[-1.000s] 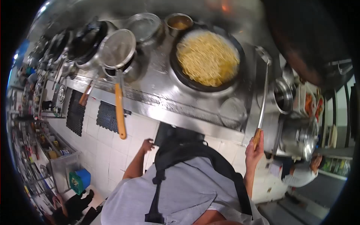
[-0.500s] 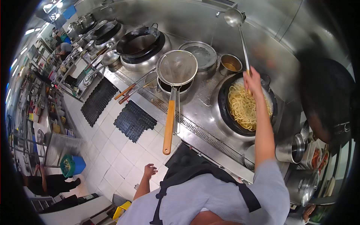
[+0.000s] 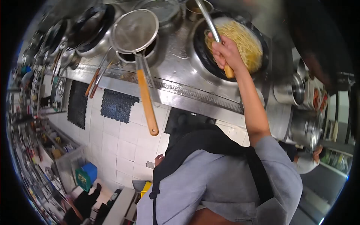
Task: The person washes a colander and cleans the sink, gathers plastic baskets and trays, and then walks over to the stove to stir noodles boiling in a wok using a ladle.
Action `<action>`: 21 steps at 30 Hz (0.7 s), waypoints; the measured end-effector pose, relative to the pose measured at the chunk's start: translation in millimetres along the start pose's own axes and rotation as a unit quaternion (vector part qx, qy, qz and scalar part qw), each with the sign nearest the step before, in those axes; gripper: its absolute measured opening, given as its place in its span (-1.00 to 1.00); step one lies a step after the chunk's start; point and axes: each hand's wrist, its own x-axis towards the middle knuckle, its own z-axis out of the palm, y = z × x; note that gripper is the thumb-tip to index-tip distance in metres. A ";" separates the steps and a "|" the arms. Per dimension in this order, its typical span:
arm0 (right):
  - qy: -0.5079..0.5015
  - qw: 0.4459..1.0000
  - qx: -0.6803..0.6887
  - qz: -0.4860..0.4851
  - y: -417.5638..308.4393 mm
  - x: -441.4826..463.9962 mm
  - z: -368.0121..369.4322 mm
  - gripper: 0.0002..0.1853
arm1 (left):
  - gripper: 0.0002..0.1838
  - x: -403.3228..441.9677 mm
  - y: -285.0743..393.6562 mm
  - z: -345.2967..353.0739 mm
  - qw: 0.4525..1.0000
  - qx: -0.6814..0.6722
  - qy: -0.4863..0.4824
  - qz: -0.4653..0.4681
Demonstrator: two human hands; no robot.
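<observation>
My right hand (image 3: 227, 54) is wrapped round the wooden-ended handle of a long metal ladle (image 3: 208, 21), whose bowl lies outside the top edge of the view. Below and behind this hand, a dark wok (image 3: 199, 47) on the stove holds yellow noodles (image 3: 245, 43), with pale steam or foam along the far side. Down at my side, my left hand (image 3: 159, 159) hangs over the floor, partly covered by my apron. Its visible fingers look loosely apart, and nothing shows in them.
A round mesh strainer (image 3: 135, 30) rests over a pot, its wooden handle jutting past the counter edge. Beside it is a metal pot of brownish liquid (image 3: 195, 13). More woks (image 3: 88, 28) stand left. Black mats (image 3: 118, 105) lie on the tiles. Other people are nearby.
My view has tilted down, so the stove sits higher in it. The ladle has dropped from upright beside the back wall, its handle end now nearer me. My left hand has drawn in beside the apron.
</observation>
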 end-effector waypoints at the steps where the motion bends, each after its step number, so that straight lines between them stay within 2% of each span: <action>1: 0.020 0.999 -0.026 0.017 2.7 -20.1 -8.9 -0.63 | -0.68 3.0 15.0 -6.5 0.997 -0.011 -0.070 -0.028; 3: 0.056 0.996 -0.057 0.045 8.3 -57.9 -28.2 -0.62 | -0.64 -2.2 62.3 -17.5 0.992 -0.091 -0.087 -0.020; 5: 0.089 0.991 -0.070 0.068 15.5 -97.6 -59.9 -0.59 | -0.58 -22.2 140.6 -25.6 0.990 -0.061 -0.077 -0.096; 6: 0.105 0.987 -0.103 0.068 16.3 -115.4 -75.0 -0.58 | -0.58 -13.6 145.6 -26.2 0.992 -0.069 -0.083 -0.059; 8: 0.138 0.974 -0.170 0.067 15.7 -147.4 -107.2 -0.56 | -0.57 -8.0 176.1 -21.6 0.982 -0.156 -0.066 -0.083; 9: 0.153 0.972 -0.168 0.066 16.2 -159.7 -124.5 -0.55 | -0.57 -6.4 191.9 -16.5 0.986 -0.131 -0.065 -0.080; 11: 0.181 0.967 -0.163 0.067 20.7 -181.7 -154.1 -0.54 | -0.56 -2.2 214.8 -3.4 0.992 -0.088 -0.071 -0.063; 14: 0.274 0.918 -0.277 0.079 27.2 -199.6 -183.9 -0.58 | -0.53 -1.2 244.6 23.5 0.995 -0.049 -0.078 -0.031; 17: 0.306 0.875 -0.361 0.100 37.6 -203.9 -207.4 -0.51 | -0.51 -11.6 261.7 49.5 0.994 -0.036 -0.099 -0.003; 20: 0.307 0.866 -0.374 0.123 51.0 -204.2 -221.5 -0.50 | -0.49 -25.9 266.0 68.2 0.992 -0.006 -0.122 0.013; 21: 0.295 0.885 -0.339 0.126 62.5 -203.9 -225.4 -0.52 | -0.49 -29.3 263.2 71.9 0.992 -0.007 -0.128 0.012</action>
